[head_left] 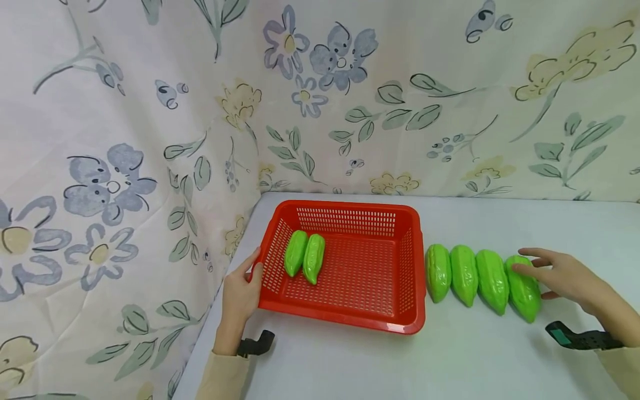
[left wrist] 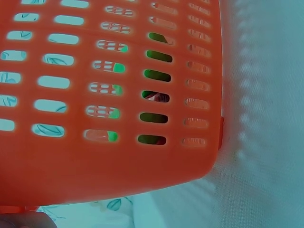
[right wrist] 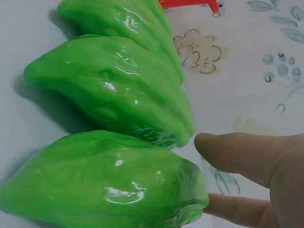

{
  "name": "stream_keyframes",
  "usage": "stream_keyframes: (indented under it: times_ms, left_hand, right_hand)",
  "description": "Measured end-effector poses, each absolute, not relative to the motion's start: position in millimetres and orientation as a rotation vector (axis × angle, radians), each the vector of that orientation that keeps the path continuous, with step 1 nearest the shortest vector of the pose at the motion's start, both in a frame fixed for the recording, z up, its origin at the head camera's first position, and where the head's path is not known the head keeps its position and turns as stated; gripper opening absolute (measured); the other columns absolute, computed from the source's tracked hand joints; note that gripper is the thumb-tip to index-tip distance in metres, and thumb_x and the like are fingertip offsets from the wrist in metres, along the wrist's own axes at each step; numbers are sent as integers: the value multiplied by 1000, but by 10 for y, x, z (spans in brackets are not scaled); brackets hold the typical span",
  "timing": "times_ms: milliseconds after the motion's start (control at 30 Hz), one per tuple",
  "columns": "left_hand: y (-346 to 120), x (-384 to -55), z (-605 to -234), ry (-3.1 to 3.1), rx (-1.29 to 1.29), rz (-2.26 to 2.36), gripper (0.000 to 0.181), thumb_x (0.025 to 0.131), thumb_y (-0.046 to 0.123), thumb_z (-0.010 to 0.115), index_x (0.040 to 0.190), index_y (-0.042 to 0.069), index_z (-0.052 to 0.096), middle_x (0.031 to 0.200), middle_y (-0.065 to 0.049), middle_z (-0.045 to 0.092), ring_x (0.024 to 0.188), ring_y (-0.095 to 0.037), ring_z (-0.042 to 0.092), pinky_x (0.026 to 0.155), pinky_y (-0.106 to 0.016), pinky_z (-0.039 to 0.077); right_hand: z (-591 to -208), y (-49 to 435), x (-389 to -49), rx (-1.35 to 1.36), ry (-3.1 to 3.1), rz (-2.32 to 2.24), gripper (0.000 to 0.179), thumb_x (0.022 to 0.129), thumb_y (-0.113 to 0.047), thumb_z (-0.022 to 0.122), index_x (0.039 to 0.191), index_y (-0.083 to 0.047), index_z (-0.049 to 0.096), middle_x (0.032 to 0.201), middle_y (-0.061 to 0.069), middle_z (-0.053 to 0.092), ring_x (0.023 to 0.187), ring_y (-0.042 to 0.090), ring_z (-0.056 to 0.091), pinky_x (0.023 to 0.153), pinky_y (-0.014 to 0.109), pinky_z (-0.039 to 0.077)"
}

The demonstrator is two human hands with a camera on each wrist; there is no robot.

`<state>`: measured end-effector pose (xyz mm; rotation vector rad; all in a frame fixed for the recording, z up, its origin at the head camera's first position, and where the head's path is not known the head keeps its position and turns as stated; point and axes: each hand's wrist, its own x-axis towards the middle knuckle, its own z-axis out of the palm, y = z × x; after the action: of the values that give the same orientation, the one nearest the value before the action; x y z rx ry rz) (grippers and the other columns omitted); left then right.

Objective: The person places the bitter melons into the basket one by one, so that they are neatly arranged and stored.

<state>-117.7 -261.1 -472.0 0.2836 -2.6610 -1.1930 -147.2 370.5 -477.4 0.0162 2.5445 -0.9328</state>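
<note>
Beige left sleeve shows at the bottom edge, with floral cloth to its left; above it, beyond a black wrist strap, the left hand is clamped on the left rim of a red basket, which sits on the white table. Inside, near the left wall, two green fruits lie side by side, narrow tips toward the viewer. Just beyond the right wall, a row of four similar fruits rests on the table. Rightmost of these is the end fruit, where the right hand reaches in, thumb and fingers spread apart around its far end; the right wrist view shows a gap between thumb and fruit
</note>
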Motion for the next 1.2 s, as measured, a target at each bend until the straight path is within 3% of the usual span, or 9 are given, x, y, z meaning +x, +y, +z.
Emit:
stream_keyframes:
  times_ms: [167, 533, 833, 1200]
  left_hand:
    - [-2604, -1179, -4709, -2663, 281, -1184, 44, 107, 27, 55, 151, 25, 58, 90, -21, 76, 59, -24, 64, 50, -25, 51]
    - [-2610, -1191, -4721, -2660, 279, -1185, 45, 107, 26, 55, 151, 25, 57, 100, -22, 77, 62, -25, 67, 51, -25, 53]
    - [-2610, -1189, -4727, -2662, 294, -1200, 45, 106, 27, 55, 151, 27, 57, 98, -21, 77, 61, -26, 66, 51, -26, 53]
    - [-2617, -1188, -4733, -2658, 295, -1219, 45, 107, 28, 55, 151, 27, 57, 91, -20, 76, 62, -28, 66, 51, -27, 53]
  right_hand:
    - [-4791, 3710, -1470, 16, 2514, -953, 80, 108, -47, 51, 154, 14, 27, 141, 55, 27, 114, 61, 58, 75, 46, 64]
    - [-4832, 3729, -1473, 26, 2518, -985, 79, 107, -45, 55, 154, 14, 30, 141, 54, 30, 108, 50, 65, 74, 44, 63]
    - [-4852, 3752, -1474, 49, 2524, -970, 81, 106, -49, 55, 154, 13, 31, 142, 52, 35, 103, 41, 67, 73, 42, 63]
    - [-4600, 3848, -1526, 81, 2594, -988, 79, 108, -46, 52, 155, 14, 29, 139, 50, 37, 105, 49, 65, 73, 43, 62]
